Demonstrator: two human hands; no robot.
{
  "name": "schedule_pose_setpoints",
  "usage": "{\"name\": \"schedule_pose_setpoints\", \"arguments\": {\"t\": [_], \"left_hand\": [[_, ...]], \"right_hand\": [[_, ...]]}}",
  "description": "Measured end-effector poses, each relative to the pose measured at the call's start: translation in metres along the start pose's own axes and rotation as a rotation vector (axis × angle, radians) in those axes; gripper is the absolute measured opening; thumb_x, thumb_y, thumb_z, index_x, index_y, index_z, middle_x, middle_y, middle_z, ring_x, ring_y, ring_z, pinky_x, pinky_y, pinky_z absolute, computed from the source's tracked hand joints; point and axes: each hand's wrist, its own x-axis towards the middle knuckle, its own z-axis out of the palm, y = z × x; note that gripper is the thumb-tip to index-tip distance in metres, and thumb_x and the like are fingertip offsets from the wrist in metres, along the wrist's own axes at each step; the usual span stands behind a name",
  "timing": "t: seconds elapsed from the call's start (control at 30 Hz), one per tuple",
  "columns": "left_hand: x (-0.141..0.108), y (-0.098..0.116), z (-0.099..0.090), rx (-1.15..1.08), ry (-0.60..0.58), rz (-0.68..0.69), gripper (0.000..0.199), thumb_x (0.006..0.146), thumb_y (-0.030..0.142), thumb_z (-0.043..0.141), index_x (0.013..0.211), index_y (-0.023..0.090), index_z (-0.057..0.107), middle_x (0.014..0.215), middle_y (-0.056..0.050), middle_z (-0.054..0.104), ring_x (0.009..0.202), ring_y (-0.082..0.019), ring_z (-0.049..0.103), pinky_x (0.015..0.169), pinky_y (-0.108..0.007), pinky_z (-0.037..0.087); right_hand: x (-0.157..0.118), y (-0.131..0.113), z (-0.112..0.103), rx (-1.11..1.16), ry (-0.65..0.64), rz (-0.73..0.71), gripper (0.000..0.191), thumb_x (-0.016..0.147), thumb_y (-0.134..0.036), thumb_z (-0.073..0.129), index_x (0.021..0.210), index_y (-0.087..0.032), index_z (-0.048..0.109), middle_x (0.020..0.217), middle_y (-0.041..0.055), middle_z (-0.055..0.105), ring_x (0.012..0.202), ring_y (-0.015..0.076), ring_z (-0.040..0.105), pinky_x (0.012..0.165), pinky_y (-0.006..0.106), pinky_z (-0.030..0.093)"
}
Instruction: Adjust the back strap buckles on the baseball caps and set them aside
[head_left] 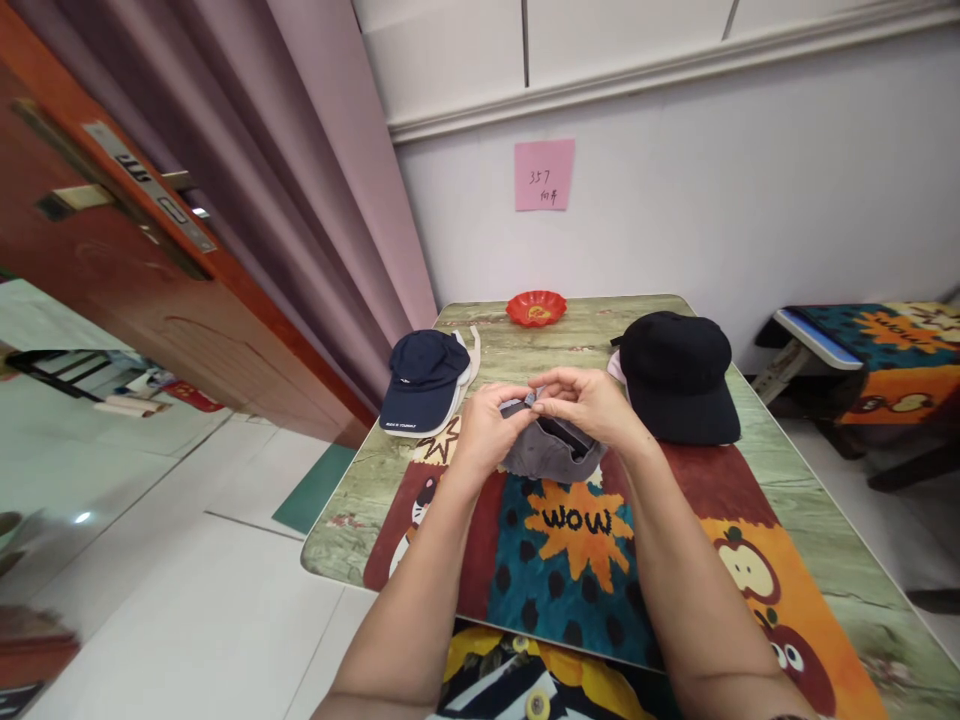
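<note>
A grey baseball cap point(546, 456) rests on the patterned mat in front of me, its back strap raised between my hands. With fingers closed, my left hand point(491, 425) pinches one end of the strap. My right hand point(581, 400) grips the other end, thumb and fingers meeting near a small buckle point(531, 398). A navy cap point(425, 375) lies to the left on top of a pale cap, with a light strap behind it. Over to the right sits a black cap point(679, 370), with a bit of a pink cap showing at its left side.
A red scalloped dish point(536, 308) stands at the table's back edge. The mat point(577, 560) covers the table's middle and front. Left of the table point(345, 520) are a curtain point(330, 150) and an open wooden door point(150, 240). A pink note point(544, 175) is on the wall.
</note>
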Motion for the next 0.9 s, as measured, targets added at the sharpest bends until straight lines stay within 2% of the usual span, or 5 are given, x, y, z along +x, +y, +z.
{"name": "schedule_pose_setpoints", "arguments": {"t": [0.17,0.33,0.47,0.7,0.9], "left_hand": [[0.0,0.012,0.002,0.269,0.006,0.088,0.019,0.082,0.017,0.065,0.095,0.02,0.078,0.088,-0.006,0.07,0.085,-0.02,0.063,0.082,-0.033,0.049],[0.002,0.011,0.005,-0.057,-0.001,-0.05,0.021,0.086,0.025,0.061,0.095,0.017,0.078,0.093,-0.007,0.076,0.082,-0.019,0.067,0.075,-0.029,0.051],[0.004,0.003,0.008,-0.283,0.083,-0.232,0.023,0.077,0.034,0.074,0.087,0.014,0.075,0.076,-0.005,0.074,0.065,-0.016,0.064,0.062,-0.025,0.049],[0.004,-0.001,0.006,-0.282,0.107,-0.231,0.018,0.073,0.032,0.075,0.073,0.015,0.07,0.067,-0.002,0.068,0.058,-0.011,0.057,0.057,-0.021,0.044],[0.003,0.001,0.006,-0.249,0.108,-0.241,0.016,0.073,0.03,0.071,0.071,0.015,0.066,0.067,-0.001,0.066,0.059,-0.012,0.057,0.056,-0.022,0.044]], "right_hand": [[0.0,-0.002,0.0,-0.087,0.062,-0.032,0.031,0.077,-0.032,0.075,0.104,-0.018,0.075,0.085,0.0054,0.077,0.076,0.0193,0.072,0.073,0.032,0.059],[0.0,-0.005,0.001,-0.105,0.099,-0.065,0.029,0.078,-0.033,0.074,0.103,-0.018,0.074,0.083,0.0049,0.075,0.075,0.0183,0.071,0.071,0.031,0.059],[0.0,-0.006,0.005,-0.115,0.089,-0.091,0.028,0.079,-0.033,0.074,0.103,-0.018,0.075,0.083,0.0049,0.076,0.075,0.0181,0.071,0.07,0.031,0.059],[0.003,0.004,0.008,-0.13,0.064,-0.089,0.03,0.08,-0.031,0.076,0.107,-0.019,0.075,0.086,0.0048,0.076,0.078,0.0182,0.071,0.074,0.032,0.058],[0.003,0.0,0.01,-0.402,0.093,-0.179,0.024,0.076,-0.024,0.08,0.099,-0.021,0.078,0.087,0.0031,0.075,0.075,0.0169,0.067,0.071,0.029,0.053]]}}
